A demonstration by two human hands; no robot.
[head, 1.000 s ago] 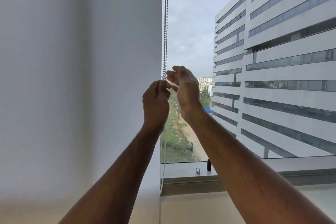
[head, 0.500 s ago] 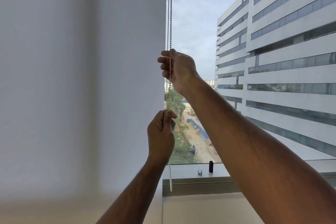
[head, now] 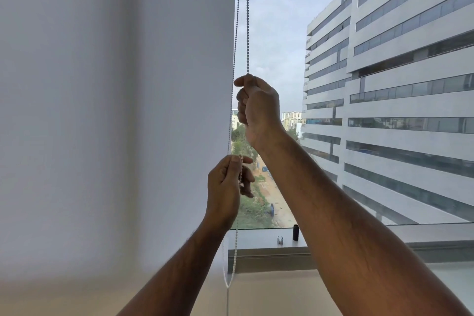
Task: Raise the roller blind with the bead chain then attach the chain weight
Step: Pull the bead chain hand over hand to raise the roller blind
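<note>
The bead chain (head: pixel 247 20) hung in two strands beside the right edge of the blind (head: pixel 115 110), against the open sky. My right hand (head: pixel 259 108) was the higher one, closed in a fist around the right strand, with the chain entering my grip at the top of my fist. My left hand (head: pixel 225 187) was lower, below my right, thumb and fingers pinched on the chain near the blind's edge, and a short run of beads lay over my fingers there. Below my left hand the chain dropped on and ended in a loop near the bottom of the window frame (head: pixel 272 259), hanging free with nothing on it.

The blind covered the whole left part of the window; I could not tell where its bottom edge sat, since that area was blurred. On the sill (head: pixel 256 238), between my two forearms, stood a small black cylinder (head: pixel 295 232) and just to its left a smaller silver piece (head: pixel 280 240), both apart from the chain. Beyond the glass rose a tall office building (head: pixel 397 84).
</note>
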